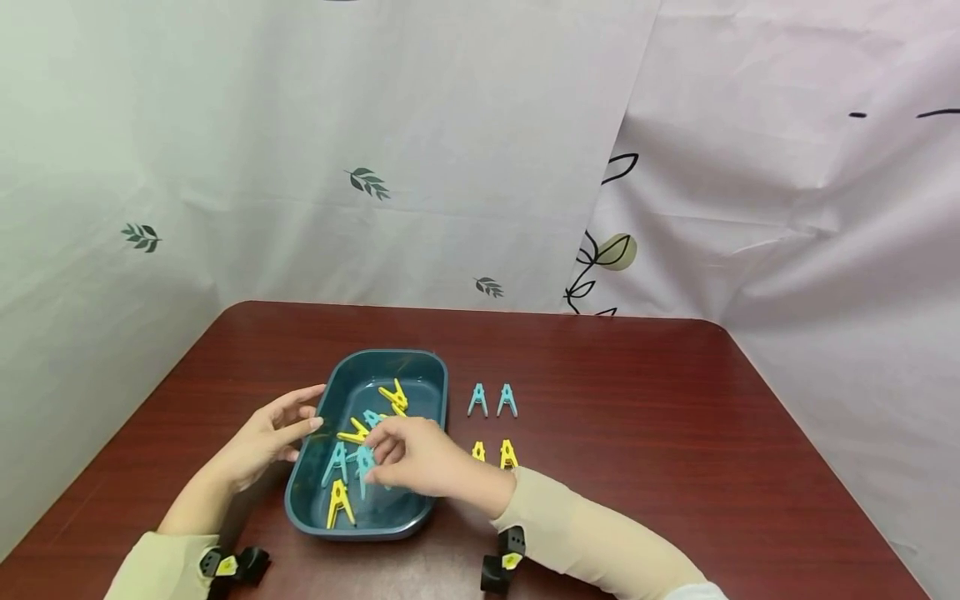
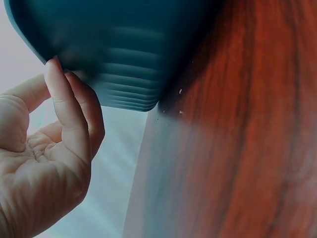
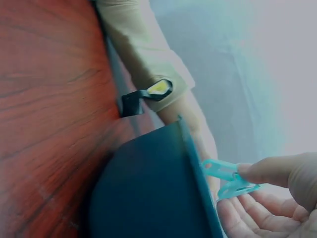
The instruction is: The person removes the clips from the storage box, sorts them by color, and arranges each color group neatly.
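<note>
I see dark red table [image 1: 675,433], leaf-print curtains [image 1: 420,150] behind; left hand [image 1: 262,437] relaxed against tray [image 1: 442,392]; right hand [image 1: 420,458] pinching teal clothespin [image 3: 225,178].

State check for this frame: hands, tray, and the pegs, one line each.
left hand: fingers straight, touching the tray rim
right hand: pinching a blue peg
tray: on the table, holds loose pegs
blue pair: set beside the tray
yellow pair: set beside the tray
</note>
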`<state>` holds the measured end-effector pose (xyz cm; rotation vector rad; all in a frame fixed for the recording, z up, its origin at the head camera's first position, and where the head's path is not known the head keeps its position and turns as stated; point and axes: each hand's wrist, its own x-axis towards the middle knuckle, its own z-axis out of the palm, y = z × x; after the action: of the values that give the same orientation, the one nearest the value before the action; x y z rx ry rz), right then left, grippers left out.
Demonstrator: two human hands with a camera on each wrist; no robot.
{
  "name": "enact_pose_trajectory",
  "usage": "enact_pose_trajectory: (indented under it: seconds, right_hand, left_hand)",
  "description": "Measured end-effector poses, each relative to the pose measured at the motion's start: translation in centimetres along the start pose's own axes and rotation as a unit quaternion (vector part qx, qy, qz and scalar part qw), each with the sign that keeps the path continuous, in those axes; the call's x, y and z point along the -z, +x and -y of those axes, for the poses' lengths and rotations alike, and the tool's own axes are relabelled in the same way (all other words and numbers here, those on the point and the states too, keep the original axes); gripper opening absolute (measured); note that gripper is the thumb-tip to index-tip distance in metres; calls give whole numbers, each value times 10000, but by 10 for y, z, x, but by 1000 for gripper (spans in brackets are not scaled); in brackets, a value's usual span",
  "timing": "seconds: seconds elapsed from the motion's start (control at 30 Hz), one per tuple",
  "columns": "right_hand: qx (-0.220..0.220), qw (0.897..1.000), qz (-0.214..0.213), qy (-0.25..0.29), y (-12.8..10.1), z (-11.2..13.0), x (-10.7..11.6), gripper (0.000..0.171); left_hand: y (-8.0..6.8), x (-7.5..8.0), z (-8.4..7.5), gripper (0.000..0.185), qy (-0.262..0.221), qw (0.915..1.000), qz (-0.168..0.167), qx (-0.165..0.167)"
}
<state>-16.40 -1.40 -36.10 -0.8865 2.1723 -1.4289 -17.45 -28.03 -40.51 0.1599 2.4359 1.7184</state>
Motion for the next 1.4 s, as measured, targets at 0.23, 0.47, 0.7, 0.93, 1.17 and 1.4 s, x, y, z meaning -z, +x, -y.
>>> enact_pose_trajectory:
  seconds: [0.23,0.47,0.7,0.93,1.17,1.4]
  right_hand:
    - [135,9945,-317,986,-17,-8,15,32]
    - [263,9891,-680,1278,-32,-17,37,33]
    - [155,9875,-1052,1165,-47,-33,58,36]
    - [-26,9854,-1301,1101,-65,-57,73,37]
    - [-213,9840,-1448,1018,-77,-74,84,38]
    - [-385,9829,-1625,774,-80,-88,98,40]
  left_hand:
    - [0,0,2,63,-15,10000,-4,0]
    - [1,1,4,63,3,10000,-33,-12]
    - [-1,1,4,63,8,10000,-39,-12]
    - [0,1,4,63,-30,10000,-28,16]
    - [0,0,3,62,-62,10000,-16,21]
    - [0,-1,3,63,-47,10000,-41,25]
